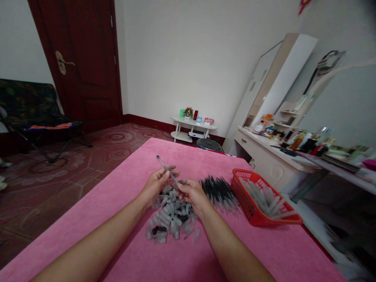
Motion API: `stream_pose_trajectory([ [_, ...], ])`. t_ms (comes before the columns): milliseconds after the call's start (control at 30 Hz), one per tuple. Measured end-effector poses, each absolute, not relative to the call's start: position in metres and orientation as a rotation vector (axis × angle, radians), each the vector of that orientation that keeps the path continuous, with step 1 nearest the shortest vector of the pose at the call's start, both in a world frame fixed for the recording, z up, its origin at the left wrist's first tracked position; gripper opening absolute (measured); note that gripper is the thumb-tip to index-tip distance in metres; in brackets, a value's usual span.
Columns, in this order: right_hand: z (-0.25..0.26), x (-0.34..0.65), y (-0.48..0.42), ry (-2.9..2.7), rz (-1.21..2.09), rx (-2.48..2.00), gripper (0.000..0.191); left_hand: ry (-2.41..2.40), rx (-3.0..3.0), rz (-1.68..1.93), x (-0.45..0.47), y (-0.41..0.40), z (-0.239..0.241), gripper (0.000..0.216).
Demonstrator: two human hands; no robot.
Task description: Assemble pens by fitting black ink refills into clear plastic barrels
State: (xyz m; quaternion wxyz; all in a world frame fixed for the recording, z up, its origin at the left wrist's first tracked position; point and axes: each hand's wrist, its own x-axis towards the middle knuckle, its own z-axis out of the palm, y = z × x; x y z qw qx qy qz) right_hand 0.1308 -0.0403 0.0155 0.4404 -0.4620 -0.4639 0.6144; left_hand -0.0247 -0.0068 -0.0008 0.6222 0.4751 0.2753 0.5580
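My left hand (157,184) and right hand (191,194) both grip one pen (165,167), its long axis slanting away leftward above the caps (172,219).

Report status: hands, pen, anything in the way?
Left hand and right hand both shut on one clear pen, tilted up-left. Pile of grey caps right beneath. Black refills and red basket off to the right, not blocking.

One clear pen (164,166) held up. One red basket (249,210) at right, holding grey pens (264,197) too many to count. One near heap of grey caps (172,219), one pile of black refills (219,192), both uncountable.
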Motion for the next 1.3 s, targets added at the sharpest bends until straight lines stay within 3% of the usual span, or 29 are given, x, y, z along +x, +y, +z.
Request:
stream_pose_trajectory([
  [167,0.016,0.133,-0.049,-1.1,1.79,-1.02,0.045,0.515,0.922,1.17,-0.018,-0.014,-0.002,0.029],
  [267,0.015,0.135,-0.049,-1.21,1.741,-1.037,0.047,0.568,0.883,1.193,-0.015,-0.016,0.0,0.03],
  [433,0.015,0.133,-0.044,-1.535,1.225,-1.259,0.034,0.741,0.829,1.25,-0.01,-0.017,0.002,0.034],
  [567,0.022,0.129,-0.049,-1.876,0.595,-1.488,0.021,0.795,0.733,1.291,-0.007,-0.015,-0.005,0.025],
  [667,0.029,0.125,-0.056,-2.045,0.212,-1.586,0.027,0.822,0.618,1.319,-0.006,-0.013,-0.011,0.016],
  [767,0.031,0.121,-0.061,-2.096,0.084,-1.621,0.032,0.798,0.571,1.336,-0.005,-0.012,-0.012,0.013],
  [900,0.025,0.12,-0.059,-1.865,0.327,-1.542,0.026,0.715,0.644,1.331,-0.008,-0.012,-0.009,0.02],
  [1067,0.026,0.124,-0.056,-1.352,1.516,-1.158,0.043,0.58,0.816,1.261,-0.011,-0.017,-0.002,0.033],
  [1133,0.028,0.126,-0.057,-1.243,1.844,-0.992,0.044,0.582,0.835,1.214,-0.009,-0.02,0.0,0.033],
  [1200,0.028,0.127,-0.058,-1.267,1.897,-0.98,0.04,0.61,0.836,1.198,-0.006,-0.023,0.001,0.033],
  [1300,0.025,0.125,-0.06,-1.576,1.466,-1.282,0.032,0.681,0.801,1.194,-0.004,-0.022,0.002,0.029],
])
